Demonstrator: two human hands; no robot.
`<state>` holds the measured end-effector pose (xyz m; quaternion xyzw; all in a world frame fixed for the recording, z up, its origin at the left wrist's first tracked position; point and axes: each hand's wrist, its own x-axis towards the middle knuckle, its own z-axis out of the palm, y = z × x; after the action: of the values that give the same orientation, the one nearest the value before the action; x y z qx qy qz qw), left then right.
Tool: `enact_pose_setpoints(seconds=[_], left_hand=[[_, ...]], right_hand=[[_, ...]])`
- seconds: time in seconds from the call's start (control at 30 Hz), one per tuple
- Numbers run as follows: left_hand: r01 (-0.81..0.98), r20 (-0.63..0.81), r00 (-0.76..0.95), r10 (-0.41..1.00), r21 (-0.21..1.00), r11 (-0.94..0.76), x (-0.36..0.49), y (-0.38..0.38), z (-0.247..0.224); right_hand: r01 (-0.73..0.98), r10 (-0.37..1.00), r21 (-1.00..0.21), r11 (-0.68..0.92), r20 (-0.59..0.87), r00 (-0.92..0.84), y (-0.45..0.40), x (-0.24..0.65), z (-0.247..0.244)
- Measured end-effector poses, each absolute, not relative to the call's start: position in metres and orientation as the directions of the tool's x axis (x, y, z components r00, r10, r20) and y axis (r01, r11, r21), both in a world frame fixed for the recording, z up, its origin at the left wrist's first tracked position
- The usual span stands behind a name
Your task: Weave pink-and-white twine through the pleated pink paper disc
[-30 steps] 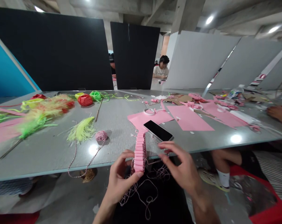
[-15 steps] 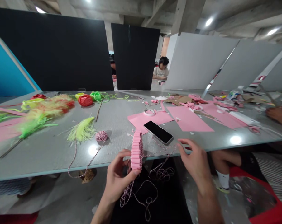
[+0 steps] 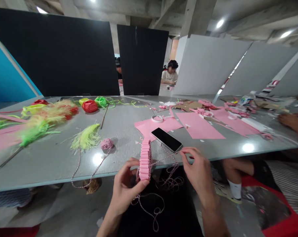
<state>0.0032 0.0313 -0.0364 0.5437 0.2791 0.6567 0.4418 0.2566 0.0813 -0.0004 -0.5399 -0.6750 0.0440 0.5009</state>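
My left hand (image 3: 126, 184) grips a pleated pink paper strip (image 3: 145, 159), held upright at the table's front edge, with red-and-white cord along its side. My right hand (image 3: 198, 169) pinches the same kind of cord (image 3: 165, 159), which runs across from the strip; the fingertips are close together. Loose loops of cord (image 3: 173, 182) hang below the table edge over my lap. A black-screened phone (image 3: 167, 139) lies just behind the cord. To the left sits a small ball of red-and-white cord (image 3: 107, 144), its tail drooping over the edge.
Pink paper sheets (image 3: 199, 125) and a white tape roll (image 3: 157, 118) lie behind the phone. Yellow-green fringe (image 3: 87, 137), red raffia (image 3: 90, 106) and a stick (image 3: 104, 117) are on the left. Dark panels (image 3: 142, 62) stand at the back. A co-worker's hand (image 3: 293, 121) rests far right.
My right hand has moved left, closer to the pleated strip, and the cord between my hands has shifted with it. The left hand has barely moved.
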Motion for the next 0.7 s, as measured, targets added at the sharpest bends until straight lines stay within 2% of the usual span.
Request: enact_pose_setpoints(seconds=[0.07, 0.13, 0.2, 0.27, 0.37, 0.47, 0.6, 0.63, 0.7], left_hand=[[-0.279, 0.462, -0.01, 0.887, 0.85, -0.446, 0.004, 0.032, -0.037], [-0.279, 0.458, 0.019, 0.889, 0.856, -0.435, 0.007, 0.031, -0.038], [-0.271, 0.456, 0.056, 0.888, 0.864, -0.426, 0.011, 0.029, -0.039], [-0.231, 0.456, 0.082, 0.886, 0.874, -0.428, 0.013, 0.028, -0.039], [-0.159, 0.458, 0.072, 0.886, 0.882, -0.443, 0.011, 0.029, -0.039], [-0.198, 0.454, 0.037, 0.89, 0.876, -0.439, 0.006, 0.032, -0.04], [-0.248, 0.445, -0.019, 0.895, 0.865, -0.435, 0.0, 0.034, -0.04], [-0.25, 0.443, -0.024, 0.896, 0.865, -0.434, 0.0, 0.034, -0.04], [-0.254, 0.437, -0.011, 0.899, 0.869, -0.426, 0.002, 0.034, -0.041]], right_hand=[[0.638, 0.801, -0.632, 0.44, 0.597, 0.04, 0.079, 0.255, 0.002], [0.513, 0.823, -0.673, 0.534, 0.553, -0.131, 0.068, 0.242, 0.009], [0.388, 0.798, -0.697, 0.603, 0.53, -0.288, 0.055, 0.225, 0.015], [0.339, 0.778, -0.702, 0.627, 0.535, -0.331, 0.048, 0.215, 0.017], [0.409, 0.802, -0.692, 0.595, 0.544, -0.247, 0.053, 0.225, 0.014], [0.532, 0.822, -0.672, 0.516, 0.563, -0.087, 0.068, 0.26, 0.006], [0.748, 0.773, -0.603, 0.275, 0.601, 0.2, 0.086, 0.3, -0.005], [0.775, 0.761, -0.584, 0.242, 0.61, 0.222, 0.086, 0.301, -0.006], [0.767, 0.768, -0.566, 0.303, 0.621, 0.155, 0.08, 0.289, -0.004]])
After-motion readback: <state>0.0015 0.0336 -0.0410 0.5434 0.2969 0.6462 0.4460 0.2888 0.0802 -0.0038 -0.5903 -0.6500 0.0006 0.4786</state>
